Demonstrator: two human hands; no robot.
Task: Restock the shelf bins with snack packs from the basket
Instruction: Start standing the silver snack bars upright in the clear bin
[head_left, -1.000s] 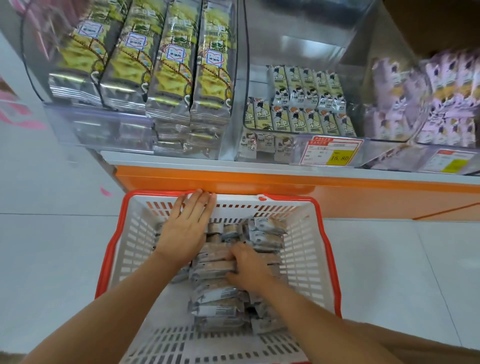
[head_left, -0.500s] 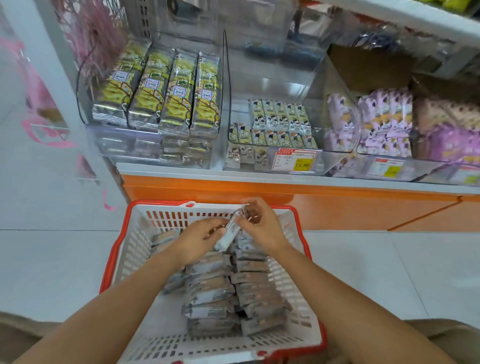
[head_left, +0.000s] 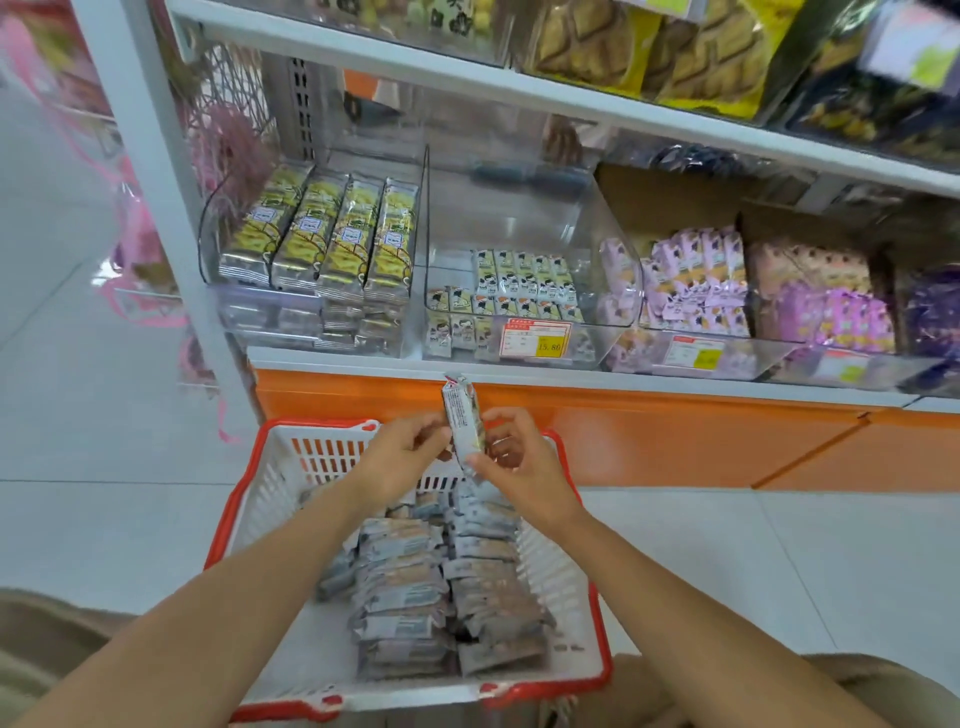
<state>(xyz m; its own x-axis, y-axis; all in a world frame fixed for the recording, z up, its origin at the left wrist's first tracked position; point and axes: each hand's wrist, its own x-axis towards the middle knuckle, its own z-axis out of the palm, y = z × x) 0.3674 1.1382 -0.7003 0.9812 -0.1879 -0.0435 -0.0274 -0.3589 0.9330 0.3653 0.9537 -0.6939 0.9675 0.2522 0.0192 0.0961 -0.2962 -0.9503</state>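
Note:
A white basket with a red rim (head_left: 249, 499) stands on the floor below the shelf, holding several grey snack packs (head_left: 410, 597) in two rows. One grey snack pack (head_left: 464, 421) is held nearly upright above the basket's far end. My left hand (head_left: 402, 457) grips its left side and my right hand (head_left: 519, 462) pinches its lower right. Straight ahead on the lowest shelf is a clear bin (head_left: 613, 249), partly filled with small cream packs (head_left: 519, 291).
Left of that bin, a clear bin holds yellow-and-silver packs (head_left: 332, 244). Purple packs (head_left: 691, 280) fill the bins to the right. A price tag (head_left: 535, 339) hangs on the bin front. Below runs an orange shelf base (head_left: 675, 441). A white upright post (head_left: 171, 197) stands at left.
Both hands lifted one grey pack out of the basket and raised it more upright toward the shelf. My view tilted up, bringing higher shelves into sight.

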